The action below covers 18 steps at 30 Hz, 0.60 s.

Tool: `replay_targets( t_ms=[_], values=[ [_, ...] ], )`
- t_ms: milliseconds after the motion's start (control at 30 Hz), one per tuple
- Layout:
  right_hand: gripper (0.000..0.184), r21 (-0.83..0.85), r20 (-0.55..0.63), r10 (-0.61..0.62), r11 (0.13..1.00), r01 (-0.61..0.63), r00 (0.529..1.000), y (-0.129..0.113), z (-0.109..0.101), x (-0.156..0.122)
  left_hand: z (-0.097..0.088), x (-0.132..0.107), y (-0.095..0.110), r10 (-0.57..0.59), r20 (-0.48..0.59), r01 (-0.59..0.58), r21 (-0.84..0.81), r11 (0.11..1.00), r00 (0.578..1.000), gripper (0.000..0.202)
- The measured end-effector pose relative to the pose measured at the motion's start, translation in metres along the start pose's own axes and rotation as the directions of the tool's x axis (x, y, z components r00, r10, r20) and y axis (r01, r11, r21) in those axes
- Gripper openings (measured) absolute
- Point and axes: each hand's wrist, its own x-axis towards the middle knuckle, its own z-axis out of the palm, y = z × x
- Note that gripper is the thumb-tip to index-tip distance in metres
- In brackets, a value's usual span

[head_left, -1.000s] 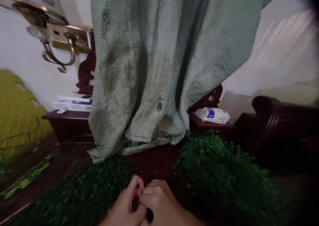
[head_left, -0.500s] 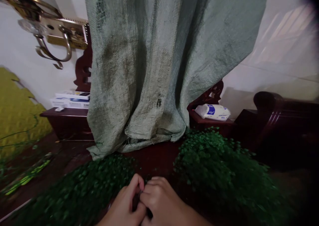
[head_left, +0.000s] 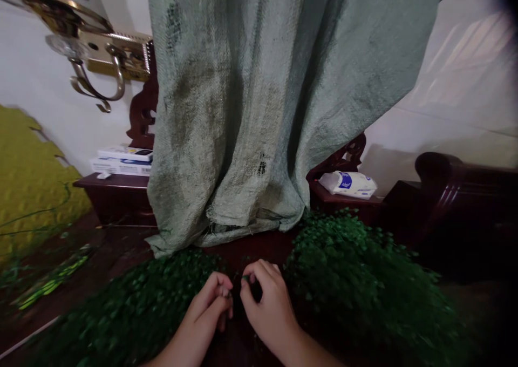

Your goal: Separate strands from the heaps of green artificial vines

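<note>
My left hand (head_left: 208,305) is curled at the lower middle, thumb drawn close to the bent fingers. Whatever it pinches is too small and dark to make out. Just to its right, a small gap apart, my right hand (head_left: 269,299) is closed in a pinch. A tiny dark green piece (head_left: 246,277) shows between its thumb and fingertips. Left of my hands lies a heap of green artificial foliage (head_left: 141,297). A second heap of leafy foliage (head_left: 343,259) spreads to the right. Both rest on a dark red wooden surface (head_left: 254,248).
A grey-green woven sack (head_left: 243,113) hangs in folds behind my hands. White boxes (head_left: 121,164) sit on a wooden ledge at left, and a tissue pack (head_left: 348,184) at right. A brass wall fixture (head_left: 117,56) and a yellow mat (head_left: 32,167) are at far left.
My hands were together, fingers touching; now they have come apart. The right hand has risen and moved slightly right, and a green bit now shows in its fingertips. The view has shifted slightly.
</note>
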Motion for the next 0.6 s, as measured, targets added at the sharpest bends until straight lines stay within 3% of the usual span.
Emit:
replay_targets(
  t_ms=[267, 433, 600],
  values=[
    [0.034, 0.056, 0.064, 0.028, 0.998, -0.031, 0.998, 0.0, 0.0035, -0.0048, 0.001, 0.0004, 0.0049, 0.015, -0.08, -0.02, -0.057, 0.998, 0.997, 0.017],
    [0.022, 0.042, 0.147, -0.011, 0.999, 0.005, 0.989, -0.0051, 0.0007, -0.0061, 0.0012, -0.0004, 0.0037, 0.04, -0.085, -0.05, -0.121, 0.991, 0.996, 0.018],
    [0.016, 0.081, 0.151, -0.059, 0.996, 0.047, 0.987, -0.0067, -0.0011, -0.0073, 0.0009, -0.0005, 0.0045, 0.046, -0.095, -0.054, -0.087, 0.995, 0.994, 0.019]
  ],
)
